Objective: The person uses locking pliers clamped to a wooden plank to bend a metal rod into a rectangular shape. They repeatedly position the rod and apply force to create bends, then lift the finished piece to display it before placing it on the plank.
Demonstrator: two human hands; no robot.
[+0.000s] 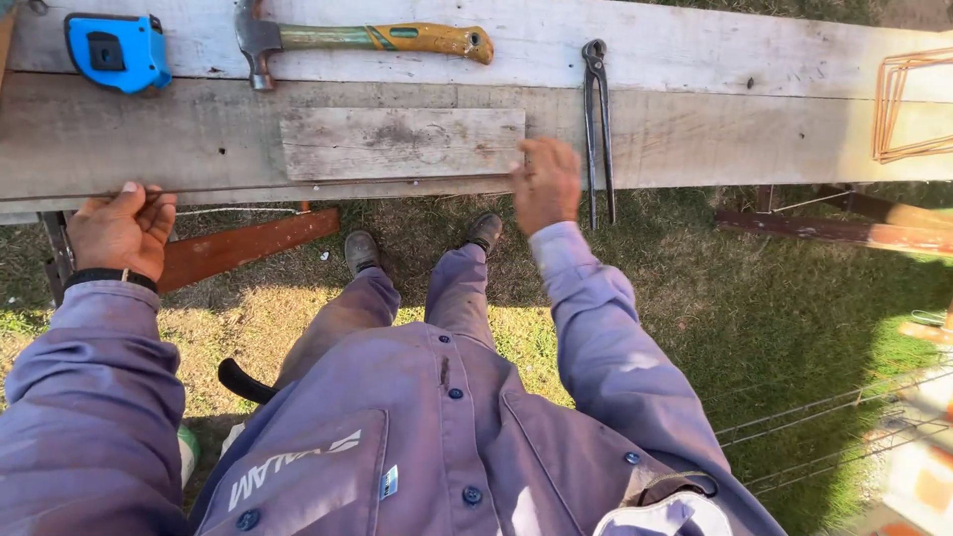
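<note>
A thin steel rod (pixel 328 185) lies along the front edge of a weathered plank workbench (pixel 695 129). My left hand (pixel 121 230) grips the rod near its left part, thumb on top. My right hand (pixel 544 183) is blurred; it holds the rod's right end at the bench edge. A small wooden block (pixel 401 142) is fixed on the bench just behind the rod, between my hands. Long black pincers (pixel 598 129) lie right next to my right hand.
A blue tape measure (pixel 117 51) and a hammer (pixel 363 40) with a yellow-green handle lie at the back of the bench. Bent wire stirrups (pixel 905 104) sit at the right. Below are grass, my boots (pixel 361 251), a rusty beam (pixel 834 229) and loose rods (pixel 834 422).
</note>
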